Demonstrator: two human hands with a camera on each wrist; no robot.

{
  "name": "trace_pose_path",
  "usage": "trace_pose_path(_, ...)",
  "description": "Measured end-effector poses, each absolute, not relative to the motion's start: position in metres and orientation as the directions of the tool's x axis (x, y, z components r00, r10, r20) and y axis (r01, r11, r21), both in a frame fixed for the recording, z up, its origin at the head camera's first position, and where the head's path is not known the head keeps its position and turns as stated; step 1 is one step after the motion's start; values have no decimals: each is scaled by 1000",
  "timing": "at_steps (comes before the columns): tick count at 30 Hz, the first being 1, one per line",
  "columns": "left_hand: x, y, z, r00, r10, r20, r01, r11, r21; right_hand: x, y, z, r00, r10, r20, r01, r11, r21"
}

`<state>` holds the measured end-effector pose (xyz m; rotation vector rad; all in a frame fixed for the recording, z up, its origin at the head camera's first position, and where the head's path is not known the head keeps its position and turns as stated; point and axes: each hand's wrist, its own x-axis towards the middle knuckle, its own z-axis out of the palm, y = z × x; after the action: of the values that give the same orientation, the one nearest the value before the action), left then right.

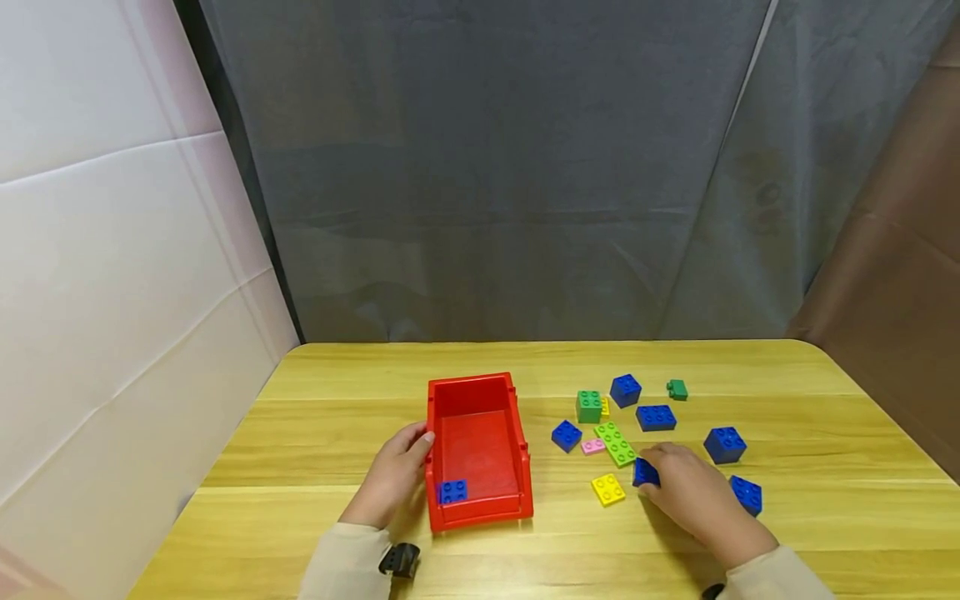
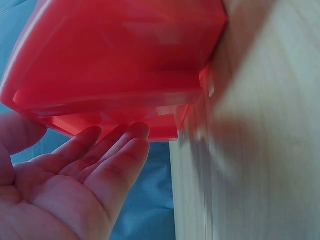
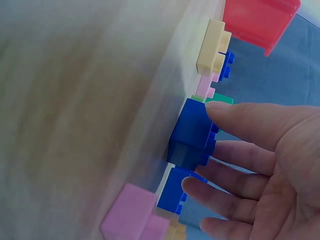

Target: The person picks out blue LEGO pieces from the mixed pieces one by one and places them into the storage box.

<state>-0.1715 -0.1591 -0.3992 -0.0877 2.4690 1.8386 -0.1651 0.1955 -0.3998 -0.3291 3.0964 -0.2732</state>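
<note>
A red open-fronted bin (image 1: 480, 517) stands on the table, and a blue brick (image 1: 453, 492) lies inside at its near left corner. My left hand (image 1: 397, 471) holds the bin's left wall, thumb over the rim and fingers along the outside, close under the lip in the left wrist view. Right of the bin, my right hand (image 1: 686, 487) pinches a tall blue block (image 3: 190, 132) between thumb and fingers, low at the tabletop. The palm covers part of this block in the head view. A yellow brick (image 1: 607, 490) and a lime-green brick (image 1: 616, 444) lie close by.
Several other blue bricks lie around the right hand, such as one (image 1: 725, 445) to its right. Farther back are a green block (image 1: 588, 407) and a small dark green piece (image 1: 677, 390). A pink brick (image 1: 592, 447) lies by the lime-green one. A grey curtain (image 1: 480, 183) hangs behind.
</note>
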Motion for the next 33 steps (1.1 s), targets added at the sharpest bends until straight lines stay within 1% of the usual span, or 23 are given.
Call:
trace_pose_path(5, -171, -160, -400, -997, -8, -78, -77, 283, 956, -167, 195, -399, -980, -193, -39, -183, 966, -182)
trace_pose_path(10, -171, -159, -401, -997, -8, -71, -70, 284, 956, -168, 195, -399, -981, -186, -53, -173, 967, -185)
trace_pose_path(26, -170, -160, -401, -998, -1, -70, -68, 273, 960, -170, 194, -400, -978, -202, -41, -189, 957, -220)
trace_pose_path(33, -169, -159, -399, -997, -4, -74, -72, 276, 958, -171, 198, -392, -978, -208, -12, -200, 954, -222)
